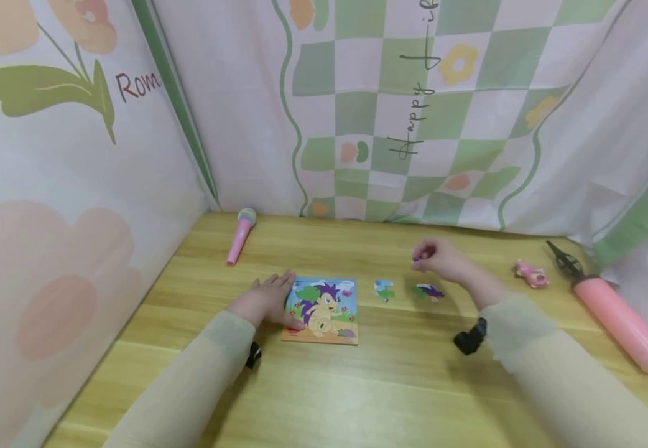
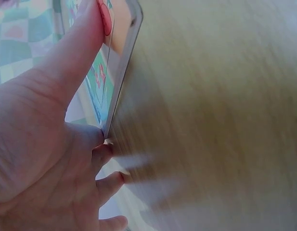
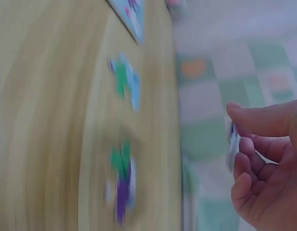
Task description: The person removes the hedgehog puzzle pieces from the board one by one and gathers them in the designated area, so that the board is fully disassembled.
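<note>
puzzle board (image 1: 324, 320) touches left hand (image 1: 270, 300); right hand (image 1: 438, 256) pinches a piece (image 3: 232, 149).

Microphone (image 1: 240, 237): pink, lying left
Pump (image 1: 620, 317): pink, black-ended
Toy (image 1: 532, 274): pink, near pump
Curtain (image 1: 354, 115): green-and-white checks, flowers

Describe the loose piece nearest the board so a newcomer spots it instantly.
On the wooden table, find the hedgehog board with the left hand at its left edge. Just right of the board lies the loose piece. It's mostly blue and green; the next piece, farther right, shows a big purple patch.
</note>
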A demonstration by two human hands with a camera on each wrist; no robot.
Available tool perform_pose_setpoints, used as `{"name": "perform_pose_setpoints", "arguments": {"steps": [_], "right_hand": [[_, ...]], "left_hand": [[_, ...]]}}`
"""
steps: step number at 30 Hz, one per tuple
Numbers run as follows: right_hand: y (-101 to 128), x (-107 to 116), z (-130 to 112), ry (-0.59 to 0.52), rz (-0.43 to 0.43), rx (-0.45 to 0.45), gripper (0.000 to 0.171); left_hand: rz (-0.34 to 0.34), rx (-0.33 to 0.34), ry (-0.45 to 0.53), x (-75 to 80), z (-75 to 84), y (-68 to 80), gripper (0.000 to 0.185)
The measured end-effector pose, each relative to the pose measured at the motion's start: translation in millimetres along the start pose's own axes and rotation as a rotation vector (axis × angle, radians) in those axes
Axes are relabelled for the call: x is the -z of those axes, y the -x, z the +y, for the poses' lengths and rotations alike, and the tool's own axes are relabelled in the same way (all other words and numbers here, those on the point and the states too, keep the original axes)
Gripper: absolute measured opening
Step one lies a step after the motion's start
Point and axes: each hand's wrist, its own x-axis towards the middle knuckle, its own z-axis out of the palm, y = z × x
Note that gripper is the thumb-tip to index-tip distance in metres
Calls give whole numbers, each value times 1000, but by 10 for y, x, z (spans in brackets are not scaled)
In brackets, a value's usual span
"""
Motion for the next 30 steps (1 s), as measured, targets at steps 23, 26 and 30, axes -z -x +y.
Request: {"name": "perform_pose_setpoints", "arguments": {"steps": [23,26,30], "right_hand": [[556,272,1019,125,-35,-158,25],[546,288,1003,111,-54,-173,27],[453,334,817,79,-42,-163,28]], "left_hand": [[-1,-9,5,-1,-16,31,119],[-3,-7,6,-6,-7,20,119],[-3,-8,-4,-8,8,4,118]]}}
